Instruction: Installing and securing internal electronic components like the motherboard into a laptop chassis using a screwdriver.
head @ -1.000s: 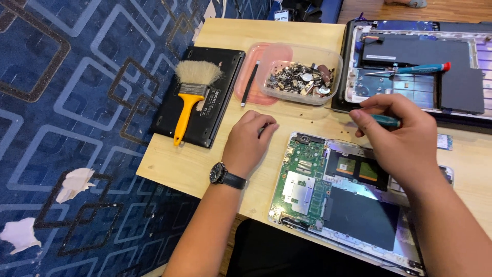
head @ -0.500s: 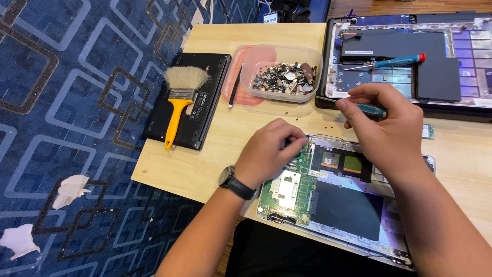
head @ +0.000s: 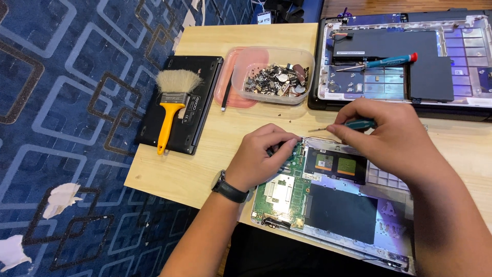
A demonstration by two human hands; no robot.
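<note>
My left hand (head: 264,159) rests curled on the upper left corner of the opened laptop (head: 333,205) in front of me, fingertips on its green circuit board (head: 281,192). My right hand (head: 382,136) pinches a teal screwdriver (head: 359,123), its tip hovering just above the laptop's top edge, near a tub of screws (head: 271,77).

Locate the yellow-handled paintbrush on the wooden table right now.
In the head view, the yellow-handled paintbrush with pale bristles lies on a flat black rectangular device at the table's left side, left of the clear plastic tub of small metal parts.
</note>
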